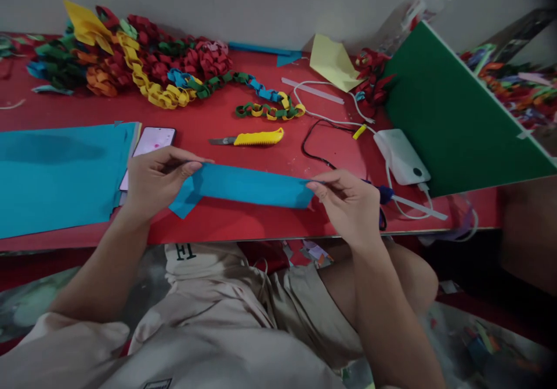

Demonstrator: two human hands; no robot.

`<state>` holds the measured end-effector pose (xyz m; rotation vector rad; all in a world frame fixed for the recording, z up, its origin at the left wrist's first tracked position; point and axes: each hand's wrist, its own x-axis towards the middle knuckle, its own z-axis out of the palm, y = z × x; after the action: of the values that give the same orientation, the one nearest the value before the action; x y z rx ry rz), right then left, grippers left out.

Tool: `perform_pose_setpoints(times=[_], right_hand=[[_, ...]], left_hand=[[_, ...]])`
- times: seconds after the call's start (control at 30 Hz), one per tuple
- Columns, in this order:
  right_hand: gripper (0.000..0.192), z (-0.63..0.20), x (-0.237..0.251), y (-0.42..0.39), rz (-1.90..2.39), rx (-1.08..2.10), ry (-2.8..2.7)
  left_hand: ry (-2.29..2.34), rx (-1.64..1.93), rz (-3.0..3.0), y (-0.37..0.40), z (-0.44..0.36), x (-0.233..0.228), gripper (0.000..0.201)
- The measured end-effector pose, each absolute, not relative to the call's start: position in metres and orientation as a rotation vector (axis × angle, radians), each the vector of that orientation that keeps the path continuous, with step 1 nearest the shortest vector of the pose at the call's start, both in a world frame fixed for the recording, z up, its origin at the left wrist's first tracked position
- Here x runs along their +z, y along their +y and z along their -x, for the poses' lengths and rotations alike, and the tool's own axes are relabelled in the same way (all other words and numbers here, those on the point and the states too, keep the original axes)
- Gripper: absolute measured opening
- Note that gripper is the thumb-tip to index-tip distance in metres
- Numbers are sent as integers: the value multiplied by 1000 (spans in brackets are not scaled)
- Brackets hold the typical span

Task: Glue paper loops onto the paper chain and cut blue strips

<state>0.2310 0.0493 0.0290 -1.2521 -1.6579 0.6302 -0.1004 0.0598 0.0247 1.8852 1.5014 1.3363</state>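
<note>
While I pinch each end of the blue paper strip [248,186], my left hand [154,180] and right hand [348,203] stretch it flat just above the red table [243,226] edge. Beyond the strip lies the yellow utility knife [252,139], within reach; left of the strip, a phone [150,145] sits tucked beside the blue paper sheets [56,174].

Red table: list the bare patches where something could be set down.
Bare red table lies between the paper chains and the blue sheets; a smaller patch lies between the yellow knife and the blue strip. Crowded: right side, with cables, power bank, green board.
</note>
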Motion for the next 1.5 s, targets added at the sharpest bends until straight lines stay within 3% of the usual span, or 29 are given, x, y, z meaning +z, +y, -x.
perform_pose_setpoints(times=[0.1, 0.2, 0.37, 0.47, 0.6, 0.8, 1.03, 1.13, 1.5], right_hand=[[4, -229, 33, 40, 1166, 355, -1635], [10, -231, 29, 29, 1095, 310, -1701], [14, -242, 0, 26, 1045, 508, -2018], [18, -250, -11, 29, 963, 459, -2232], [25, -252, -2, 28, 940, 430, -2463], [43, -226, 16, 41, 898, 180, -2829], [37, -207, 10, 61, 798, 129, -2889], [36, -203, 10, 62, 870, 168, -2900], [62, -167, 18, 58, 1324, 51, -2961]], left_hand=[[1457, 1508, -2110, 51, 104, 30, 11], [1242, 1543, -2374, 38, 112, 33, 11], [980, 1051, -2760, 23, 139, 20, 24], [771, 686, -2859, 21, 154, 9, 32], [666, 497, -2915, 28, 149, 6, 31], [869, 261, -3022, 45, 103, 10, 40], [1066, 290, -3094, 56, 87, -10, 40], [1127, 287, -3088, 54, 88, -9, 45], [1238, 142, -3150, 51, 79, 0, 49]])
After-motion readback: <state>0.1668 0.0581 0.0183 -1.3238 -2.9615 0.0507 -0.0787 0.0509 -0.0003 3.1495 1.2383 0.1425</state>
